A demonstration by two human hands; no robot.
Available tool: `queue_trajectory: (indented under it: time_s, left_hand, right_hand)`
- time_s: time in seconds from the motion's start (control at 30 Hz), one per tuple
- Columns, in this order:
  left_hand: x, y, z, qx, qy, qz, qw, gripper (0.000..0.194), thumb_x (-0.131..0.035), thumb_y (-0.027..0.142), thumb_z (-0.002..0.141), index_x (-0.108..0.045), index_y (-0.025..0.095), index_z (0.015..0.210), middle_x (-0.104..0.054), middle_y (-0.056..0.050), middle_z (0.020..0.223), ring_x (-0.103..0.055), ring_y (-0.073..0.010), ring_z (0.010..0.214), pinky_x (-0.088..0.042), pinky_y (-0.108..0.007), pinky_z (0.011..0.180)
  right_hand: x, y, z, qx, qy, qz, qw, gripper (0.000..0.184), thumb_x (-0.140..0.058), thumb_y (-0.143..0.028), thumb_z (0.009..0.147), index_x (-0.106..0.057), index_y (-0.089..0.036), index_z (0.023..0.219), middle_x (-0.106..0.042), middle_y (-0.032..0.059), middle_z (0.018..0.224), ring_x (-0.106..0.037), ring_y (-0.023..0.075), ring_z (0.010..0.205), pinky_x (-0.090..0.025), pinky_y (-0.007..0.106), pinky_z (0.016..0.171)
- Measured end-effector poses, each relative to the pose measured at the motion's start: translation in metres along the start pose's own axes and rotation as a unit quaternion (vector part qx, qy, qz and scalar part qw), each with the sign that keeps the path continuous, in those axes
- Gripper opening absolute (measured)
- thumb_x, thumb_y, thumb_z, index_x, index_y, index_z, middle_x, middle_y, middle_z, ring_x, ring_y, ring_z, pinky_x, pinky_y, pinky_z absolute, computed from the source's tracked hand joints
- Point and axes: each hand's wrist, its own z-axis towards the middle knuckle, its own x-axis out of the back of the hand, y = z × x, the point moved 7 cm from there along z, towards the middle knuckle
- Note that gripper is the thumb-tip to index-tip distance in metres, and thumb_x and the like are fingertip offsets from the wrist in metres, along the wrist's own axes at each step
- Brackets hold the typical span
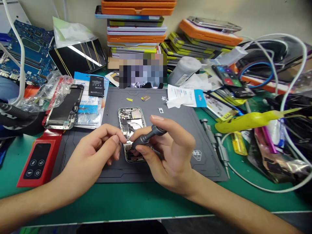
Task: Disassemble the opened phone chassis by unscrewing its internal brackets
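Note:
An opened phone body (132, 121) lies face-up on a dark grey work mat (170, 156), its inner boards showing. My right hand (168, 152) is closed round a dark grey screwdriver (148, 136), whose tip points down-left over the phone's middle. My left hand (97, 146) hovers at the phone's left side, thumb and forefinger pinched together close to the screwdriver's tip; whatever is between them is too small to make out. Both hands cover the phone's lower half.
A detached phone screen (65, 107) rests on a red heating pad (39, 159) at the left. More screwdrivers (216, 143) lie at the mat's right edge. A yellow tool (246, 122), cables, stacked cases (136, 29) and a blue circuit board (29, 52) crowd the back and sides.

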Motion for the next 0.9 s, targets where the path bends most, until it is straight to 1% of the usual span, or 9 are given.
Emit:
queue_trajectory:
  time_s: [0.2, 0.3, 0.37, 0.47, 0.53, 0.6, 0.7, 0.8, 0.9]
  left_hand:
    - [-0.001, 0.001, 0.001, -0.008, -0.009, 0.003, 1.000, 0.018, -0.057, 0.032, 0.105, -0.068, 0.024, 0.094, -0.059, 0.007, 0.067, -0.052, -0.0086, 0.060, -0.044, -0.018, 0.057]
    - [-0.002, 0.002, 0.001, -0.011, -0.014, 0.005, 1.000, 0.019, -0.056, 0.032, 0.105, -0.068, 0.024, 0.094, -0.058, 0.007, 0.065, -0.051, -0.0089, 0.059, -0.044, -0.019, 0.056]
    - [-0.002, 0.002, 0.001, -0.012, -0.017, 0.005, 1.000, 0.018, -0.055, 0.031, 0.104, -0.067, 0.024, 0.093, -0.057, 0.007, 0.065, -0.051, -0.0090, 0.059, -0.044, -0.019, 0.056]
    - [-0.002, 0.002, 0.001, -0.016, -0.018, 0.005, 1.000, 0.018, -0.056, 0.032, 0.105, -0.067, 0.024, 0.093, -0.059, 0.006, 0.067, -0.054, -0.0093, 0.061, -0.045, -0.019, 0.058]
    - [-0.001, 0.001, 0.000, -0.016, -0.017, 0.006, 1.000, 0.018, -0.056, 0.033, 0.105, -0.067, 0.024, 0.094, -0.060, 0.006, 0.068, -0.054, -0.0095, 0.062, -0.045, -0.020, 0.059]
    - [-0.001, 0.001, 0.000, -0.016, -0.019, 0.008, 1.000, 0.020, -0.056, 0.034, 0.105, -0.066, 0.024, 0.093, -0.059, 0.006, 0.067, -0.054, -0.0099, 0.061, -0.045, -0.021, 0.058]
    - [0.000, 0.001, 0.000, -0.022, -0.021, 0.012, 0.999, 0.022, -0.055, 0.037, 0.106, -0.065, 0.023, 0.091, -0.059, 0.006, 0.067, -0.053, -0.0102, 0.060, -0.045, -0.021, 0.058]
    - [0.001, 0.001, 0.000, -0.024, -0.018, 0.017, 0.999, 0.022, -0.055, 0.038, 0.106, -0.064, 0.023, 0.091, -0.059, 0.006, 0.067, -0.054, -0.0103, 0.061, -0.045, -0.021, 0.059]
    - [0.001, 0.001, 0.001, -0.023, -0.014, 0.023, 0.999, 0.023, -0.055, 0.037, 0.106, -0.063, 0.023, 0.090, -0.058, 0.006, 0.067, -0.053, -0.0102, 0.060, -0.045, -0.021, 0.059]
  right_hand:
    - [-0.002, 0.003, -0.004, 0.030, -0.015, -0.034, 0.999, 0.078, -0.059, -0.002, 0.102, -0.029, -0.037, 0.165, -0.060, 0.0143, 0.151, -0.074, 0.0214, 0.106, -0.070, 0.039, 0.081]
    - [-0.002, 0.002, -0.003, 0.034, -0.023, -0.049, 0.998, 0.080, -0.061, -0.004, 0.102, -0.027, -0.038, 0.166, -0.062, 0.0131, 0.153, -0.075, 0.0198, 0.100, -0.070, 0.038, 0.079]
    - [-0.001, -0.003, -0.001, 0.054, -0.028, -0.051, 0.997, 0.078, -0.065, -0.009, 0.103, -0.029, -0.037, 0.167, -0.065, 0.0121, 0.151, -0.077, 0.0204, 0.101, -0.070, 0.038, 0.077]
    - [0.003, -0.013, 0.004, 0.098, -0.031, -0.068, 0.992, 0.068, -0.061, -0.012, 0.105, -0.038, -0.033, 0.166, -0.071, 0.0126, 0.146, -0.078, 0.0236, 0.112, -0.070, 0.041, 0.087]
    - [0.008, -0.019, 0.006, 0.121, -0.012, -0.103, 0.987, 0.063, -0.059, -0.010, 0.106, -0.045, -0.032, 0.163, -0.079, 0.0106, 0.130, -0.080, 0.0229, 0.101, -0.069, 0.041, 0.083]
    - [0.013, -0.023, 0.007, 0.136, 0.014, -0.142, 0.980, 0.059, -0.065, -0.017, 0.106, -0.049, -0.033, 0.161, -0.083, 0.0080, 0.113, -0.078, 0.0225, 0.087, -0.067, 0.039, 0.073]
    - [0.014, -0.023, 0.010, 0.124, 0.006, -0.139, 0.982, 0.054, -0.067, -0.029, 0.107, -0.052, -0.033, 0.159, -0.081, 0.0102, 0.124, -0.079, 0.0250, 0.102, -0.068, 0.042, 0.082]
    - [0.015, -0.026, 0.013, 0.130, -0.002, -0.113, 0.985, 0.055, -0.064, -0.015, 0.105, -0.055, -0.032, 0.156, -0.081, 0.0077, 0.121, -0.078, 0.0214, 0.099, -0.068, 0.038, 0.082]
    - [0.016, -0.028, 0.015, 0.133, 0.001, -0.126, 0.983, 0.055, -0.068, -0.012, 0.101, -0.058, -0.029, 0.153, -0.081, 0.0092, 0.118, -0.077, 0.0221, 0.099, -0.067, 0.037, 0.083]
